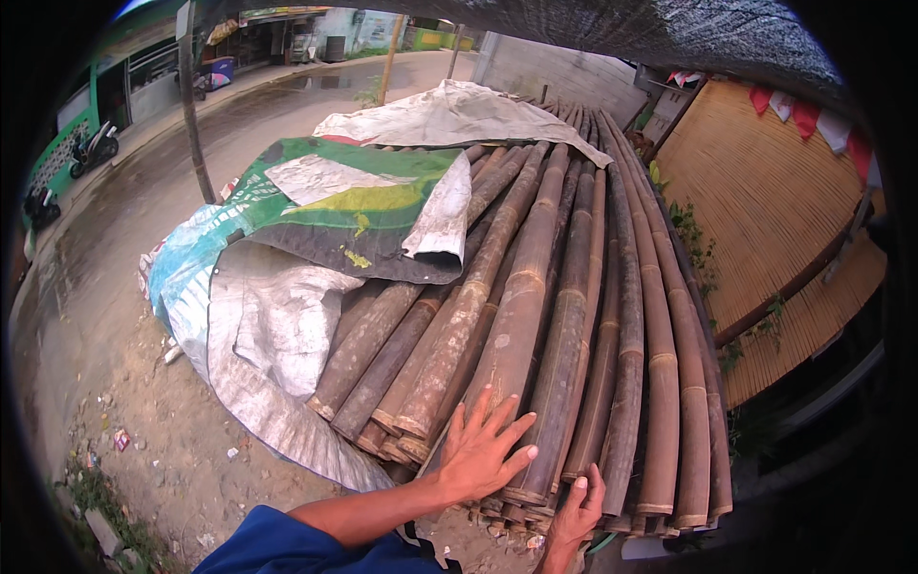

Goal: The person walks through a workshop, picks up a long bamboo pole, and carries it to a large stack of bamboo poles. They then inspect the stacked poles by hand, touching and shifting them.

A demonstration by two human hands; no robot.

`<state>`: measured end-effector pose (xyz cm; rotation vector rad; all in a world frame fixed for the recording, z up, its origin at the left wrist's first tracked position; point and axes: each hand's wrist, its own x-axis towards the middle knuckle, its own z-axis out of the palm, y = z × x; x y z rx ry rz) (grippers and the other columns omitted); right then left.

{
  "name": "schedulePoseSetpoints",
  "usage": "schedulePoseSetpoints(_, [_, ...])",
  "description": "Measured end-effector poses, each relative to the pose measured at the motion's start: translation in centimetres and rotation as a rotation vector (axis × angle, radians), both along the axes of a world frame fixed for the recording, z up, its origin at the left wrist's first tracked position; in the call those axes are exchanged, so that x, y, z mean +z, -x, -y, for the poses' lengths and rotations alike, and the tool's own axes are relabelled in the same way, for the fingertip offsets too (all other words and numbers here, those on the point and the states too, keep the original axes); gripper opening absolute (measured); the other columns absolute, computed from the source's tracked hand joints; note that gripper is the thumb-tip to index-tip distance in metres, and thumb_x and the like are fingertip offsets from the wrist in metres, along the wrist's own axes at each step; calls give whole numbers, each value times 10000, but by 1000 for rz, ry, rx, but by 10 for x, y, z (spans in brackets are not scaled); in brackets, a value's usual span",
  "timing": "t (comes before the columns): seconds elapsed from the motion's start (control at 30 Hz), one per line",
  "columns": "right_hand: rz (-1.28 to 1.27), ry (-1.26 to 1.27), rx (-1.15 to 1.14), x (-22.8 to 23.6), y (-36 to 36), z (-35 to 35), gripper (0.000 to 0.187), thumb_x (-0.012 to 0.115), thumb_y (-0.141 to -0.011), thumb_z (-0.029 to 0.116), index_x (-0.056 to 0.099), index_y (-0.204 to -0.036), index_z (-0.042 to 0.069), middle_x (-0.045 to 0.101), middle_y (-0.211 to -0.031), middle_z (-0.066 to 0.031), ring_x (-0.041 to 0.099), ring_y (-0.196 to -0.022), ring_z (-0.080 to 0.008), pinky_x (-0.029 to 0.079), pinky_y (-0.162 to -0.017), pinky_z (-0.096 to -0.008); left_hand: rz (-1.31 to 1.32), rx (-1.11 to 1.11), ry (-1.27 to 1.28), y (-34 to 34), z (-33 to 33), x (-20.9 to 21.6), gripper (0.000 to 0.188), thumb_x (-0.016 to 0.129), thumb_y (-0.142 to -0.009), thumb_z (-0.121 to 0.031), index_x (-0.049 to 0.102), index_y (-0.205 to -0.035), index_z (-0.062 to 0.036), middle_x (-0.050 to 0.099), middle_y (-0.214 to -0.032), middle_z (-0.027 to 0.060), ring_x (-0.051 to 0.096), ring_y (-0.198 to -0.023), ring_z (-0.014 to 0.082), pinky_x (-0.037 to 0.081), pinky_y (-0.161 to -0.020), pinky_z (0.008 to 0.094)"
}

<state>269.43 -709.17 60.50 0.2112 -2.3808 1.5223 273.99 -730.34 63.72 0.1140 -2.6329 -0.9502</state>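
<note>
My left hand (483,454) lies with spread fingers on top of a thick brown bamboo pole (521,306). Just to its right, my right hand (574,512) has thumb and fingers close together at the near end of a darker, thinner bamboo pole (600,421); its other fingers are partly hidden. Both poles belong to a large stack of long bamboo running away from me, cut ends facing me. A green, yellow and black printed tarp (354,196) with a whitish underside drapes over the stack's left side. Farther back lies a pale sheet (440,115).
Bare dirt ground (143,383) with litter and stones lies left, beside a wet road (277,96). A thin post (196,115) stands there, and a motorbike (94,150) is parked beyond. A woven bamboo panel (755,191) borders the right; dark netting (669,33) hangs overhead.
</note>
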Motion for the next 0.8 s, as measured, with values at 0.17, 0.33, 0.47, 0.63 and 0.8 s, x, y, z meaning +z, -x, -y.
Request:
schedulePoseSetpoints(0.17, [85, -15, 145, -3, -10, 26, 461, 569, -1025, 275, 553, -1328, -71, 555, -1323, -211, 576, -1174, -314, 458, -1008, -401, 29, 26, -159, -10, 41, -26, 513, 490, -1032, -431, 551, -1422, -102, 413, -1533, 187, 252, -1490, 402, 191, -1174, 629])
schedulePoseSetpoints(0.33, [-60, -306, 130, -4, -15, 35, 425, 606, -981, 199, 564, -1307, -70, 555, -1301, -247, 551, -1194, -407, 431, -1032, -456, -177, -13, -402, -29, 53, -44, 475, 590, -991, -316, 575, -1366, -26, 429, -1497, 217, 335, -1450, 377, 258, -1170, 537])
schedulePoseSetpoints(0.47, [-28, -414, 140, -5, -18, 29, 425, 612, -976, 196, 565, -1309, -65, 511, -1362, -245, 515, -1251, -402, 427, -1036, -473, -226, 239, -392, -48, 58, -68, 453, 589, -994, -272, 561, -1367, -17, 426, -1482, 232, 411, -1382, 380, 297, -1163, 465])
schedulePoseSetpoints(0.63, [148, -303, 106, -19, -22, 18, 566, 614, -987, 290, 481, -1421, -48, 494, -1398, -259, 505, -1286, -405, 407, -1082, -439, -81, 464, -595, -70, 72, -110, 567, 587, -1005, -296, 446, -1467, 0, 467, -1418, 236, 504, -1259, 332, 384, -1087, 406])
schedulePoseSetpoints(0.8, [248, -135, 93, -34, -22, 15, 704, 607, -979, 402, 401, -1489, -38, 480, -1411, -280, 485, -1318, -398, 381, -1106, -438, -21, 416, -1120, -66, 73, -114, 707, 610, -1004, -316, 304, -1542, 26, 495, -1384, 212, 506, -1235, 229, 396, -1065, 334])
